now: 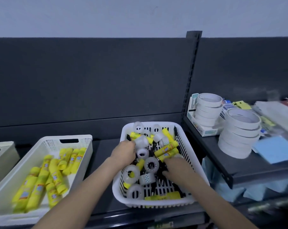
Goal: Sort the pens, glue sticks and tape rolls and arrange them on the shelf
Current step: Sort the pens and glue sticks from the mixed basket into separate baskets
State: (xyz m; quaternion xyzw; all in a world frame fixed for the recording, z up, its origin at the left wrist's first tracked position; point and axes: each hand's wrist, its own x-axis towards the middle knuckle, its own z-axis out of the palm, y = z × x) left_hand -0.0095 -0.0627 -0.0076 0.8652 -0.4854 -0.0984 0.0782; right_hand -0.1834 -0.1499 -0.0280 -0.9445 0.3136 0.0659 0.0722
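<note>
1. Left hand digs curled fingers into the basket's far-left pile. Right hand is near its right wall. I cannot tell what either grips.
2. Glue sticks, tape rolls and pens lie mixed inside.
3. Lift sticks clear of pens and lay them parallel in the left bin.

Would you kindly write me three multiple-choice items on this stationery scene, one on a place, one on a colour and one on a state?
1. The left hand and right hand both reach into: A the white slotted plastic basket; B a drawer; C a cardboard box.
2. The glue sticks in the cream perforated tray are: A red; B yellow; C green.
3. The large white tape rolls on the dark right-hand shelf are: A hanging; B scattered singly; C stacked in two piles.
Answers: A, their fingers are among its contents; B, every tube is yellow; C, two piles stand side by side.
</note>
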